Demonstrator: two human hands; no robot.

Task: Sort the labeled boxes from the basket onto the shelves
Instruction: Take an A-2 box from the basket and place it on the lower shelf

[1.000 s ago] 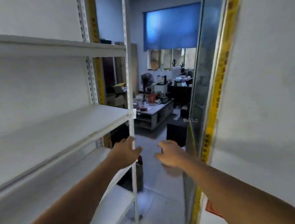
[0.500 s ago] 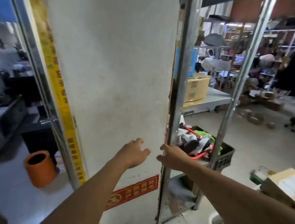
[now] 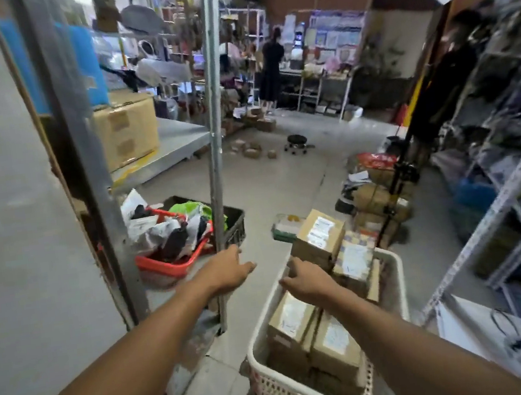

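1. She is at the picking step, I reckon: both arms reach out toward the white basket [image 3: 397, 282] at near right, which is packed with labeled boxes [image 3: 295, 319].
2. The right hand [image 3: 309, 281] hovers over the boxes, fingers loosely spread, holding nothing; the left hand [image 3: 229, 271] is likewise relaxed and empty, just left of the basket rim.
3. Next she needs to close on one box and read its label.
4. Half a second ago a white wall panel filled the view and the basket was barely in sight; now it sits under her hands.
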